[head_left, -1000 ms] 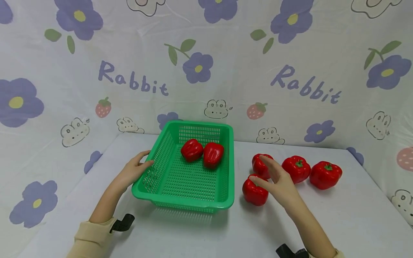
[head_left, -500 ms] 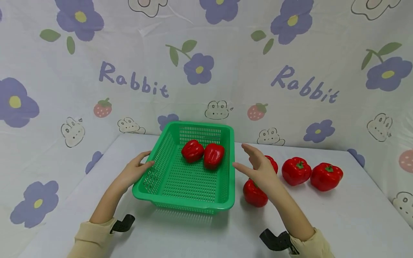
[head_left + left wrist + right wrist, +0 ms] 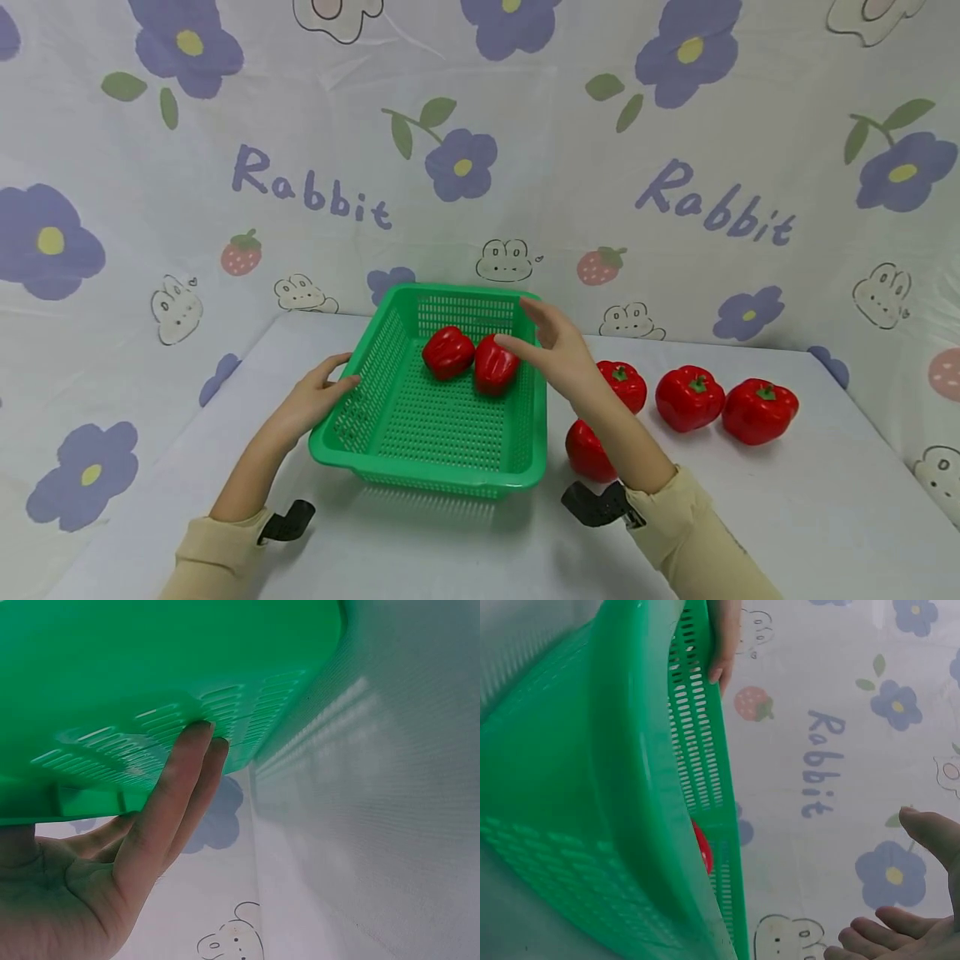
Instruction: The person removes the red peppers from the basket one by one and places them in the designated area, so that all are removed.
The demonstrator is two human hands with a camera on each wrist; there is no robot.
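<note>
A green slotted basket (image 3: 450, 483) stands mid-table with two red peppers (image 3: 447, 352) (image 3: 493, 367) in its far end. My left hand (image 3: 333, 379) rests on the basket's left wall, and in the left wrist view its straight fingers (image 3: 180, 787) press the outer wall (image 3: 150, 667). My right hand (image 3: 536, 333) hovers open over the basket's right rim, fingertips close to the right-hand pepper, holding nothing. The right wrist view shows the basket wall (image 3: 592, 810), a pepper through the slots (image 3: 703, 851), and my right hand's spread fingers (image 3: 930, 832).
Several red peppers lie on the white table right of the basket: one (image 3: 622, 385) behind my wrist, two further right (image 3: 688, 397) (image 3: 759, 410), and one (image 3: 588, 454) partly hidden by my right forearm. A flowered cloth backdrop (image 3: 480, 167) closes the back and sides.
My right hand has moved left from the loose peppers on the table to above the basket's right rim, empty. The left hand and the basket have not moved.
</note>
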